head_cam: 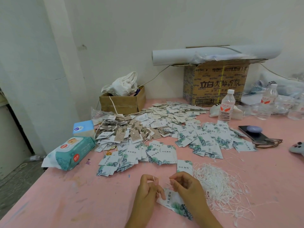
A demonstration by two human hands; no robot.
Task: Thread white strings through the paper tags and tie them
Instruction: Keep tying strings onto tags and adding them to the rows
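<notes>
A white paper tag [176, 205] printed with green leaves lies on the pink table [82, 203] under my two hands. My left hand [148, 190] pinches one end of a thin white string [154, 179] between thumb and fingers. My right hand [185, 183] pinches the string's other end just above the tag's top edge. A loose tangle of white strings [222, 186] lies right of my right hand. A wide heap of leaf-printed tags [164, 153] spreads across the table's middle, with strung brown and white tags [125, 134] piled at its left.
A wet-wipe pack [70, 153] and blue tissue box [83, 129] sit at the left edge. Behind the heap stand a small cardboard box [122, 102], a large printed carton [217, 83] with a paper roll [213, 55], and water bottles [226, 106]. A phone [253, 132] lies at right.
</notes>
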